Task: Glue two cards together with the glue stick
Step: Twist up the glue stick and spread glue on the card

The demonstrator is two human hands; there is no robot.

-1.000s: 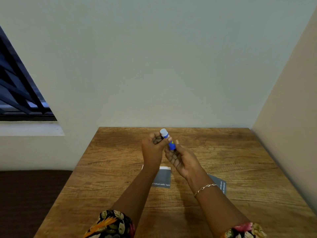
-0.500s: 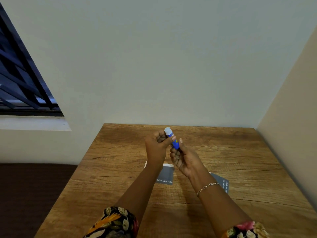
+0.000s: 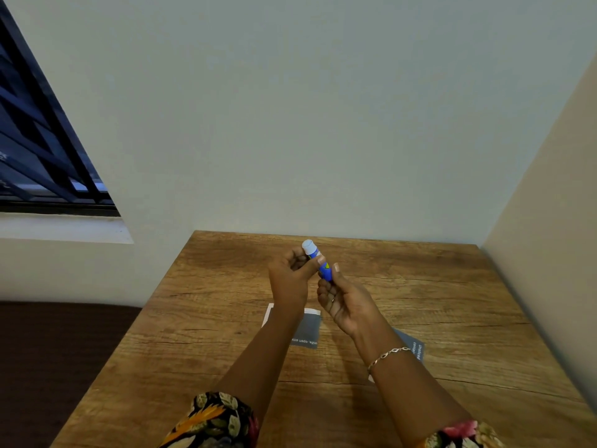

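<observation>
A blue glue stick [image 3: 318, 260] with a white end pointing up and away is held above the wooden table [image 3: 420, 305]. My left hand [image 3: 290, 279] pinches its upper part with thumb and fingers. My right hand [image 3: 345, 302] grips its lower end from below. Under my arms lie two grey cards with white print: one card [image 3: 307, 328] beneath my left wrist, the other card [image 3: 415, 345] mostly hidden behind my right forearm.
The table stands in a corner, with walls at its far edge and right side. A barred window [image 3: 38, 156] is at the left. Dark floor [image 3: 48, 367] lies beyond the table's left edge.
Both hands keep hold of the glue stick and have stayed at about the same place over the table. The head view has shifted slightly to the left.
</observation>
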